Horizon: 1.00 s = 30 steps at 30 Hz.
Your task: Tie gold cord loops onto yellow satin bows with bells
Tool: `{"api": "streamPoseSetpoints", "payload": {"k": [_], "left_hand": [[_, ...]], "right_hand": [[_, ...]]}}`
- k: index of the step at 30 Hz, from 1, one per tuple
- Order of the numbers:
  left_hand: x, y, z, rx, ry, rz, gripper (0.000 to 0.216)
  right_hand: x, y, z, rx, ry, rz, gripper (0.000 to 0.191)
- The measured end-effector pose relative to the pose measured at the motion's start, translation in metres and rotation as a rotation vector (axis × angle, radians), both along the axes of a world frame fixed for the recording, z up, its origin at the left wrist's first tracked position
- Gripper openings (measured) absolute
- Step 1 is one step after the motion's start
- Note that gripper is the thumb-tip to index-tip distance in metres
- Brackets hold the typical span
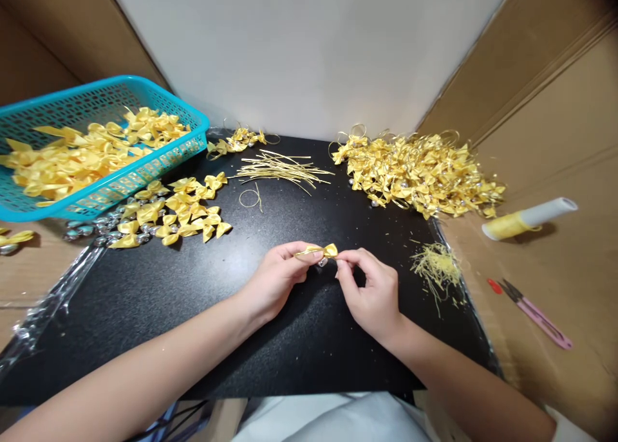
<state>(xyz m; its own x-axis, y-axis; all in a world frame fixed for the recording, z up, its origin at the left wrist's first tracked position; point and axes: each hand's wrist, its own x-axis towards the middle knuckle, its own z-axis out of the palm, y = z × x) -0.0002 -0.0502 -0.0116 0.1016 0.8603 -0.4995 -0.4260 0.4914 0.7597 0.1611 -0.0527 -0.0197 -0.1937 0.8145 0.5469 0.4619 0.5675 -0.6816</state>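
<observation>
A small yellow ribbon bow (322, 251) is held over the black work surface (193, 300) between both hands. My left hand (277, 278) pinches the bow's left side, fingers curled. My right hand (369, 294) pinches its right end with thumb and forefinger, the other fingers folded. A small silver bead shows just under the bow. Thin gold cords (282, 168) lie in a loose bundle beyond the hands.
A teal basket (159, 162) of yellow bows sits at the far left, with loose bows (183, 213) and silver beads (96, 226) beside it. A heap of finished bows (420, 172) lies far right. Thread clippings (437, 265), a thread spool (526, 218) and pink snips (535, 313) lie right.
</observation>
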Motion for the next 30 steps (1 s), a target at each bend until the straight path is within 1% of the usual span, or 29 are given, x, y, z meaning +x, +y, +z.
{"api": "streamPoseSetpoints", "payload": {"k": [6,12,21,30], "left_hand": [[0.0003,0.0002,0.0021,-0.006,-0.047,-0.056,0.025],[-0.0010,-0.0006,0.0009,0.000,-0.073,-0.055,0.024],[-0.0013,-0.0004,0.0009,-0.001,-0.071,-0.063,0.023],[-0.0002,0.0002,0.0016,0.002,-0.049,-0.072,0.023]], "right_hand": [[0.0000,0.0001,-0.0004,-0.008,-0.003,-0.008,0.012],[0.0002,-0.0006,-0.0018,-0.032,0.007,-0.023,0.012],[0.0034,0.0018,0.0021,0.034,-0.011,0.027,0.016],[0.0027,0.0025,0.0049,0.058,-0.035,0.029,0.016]]}}
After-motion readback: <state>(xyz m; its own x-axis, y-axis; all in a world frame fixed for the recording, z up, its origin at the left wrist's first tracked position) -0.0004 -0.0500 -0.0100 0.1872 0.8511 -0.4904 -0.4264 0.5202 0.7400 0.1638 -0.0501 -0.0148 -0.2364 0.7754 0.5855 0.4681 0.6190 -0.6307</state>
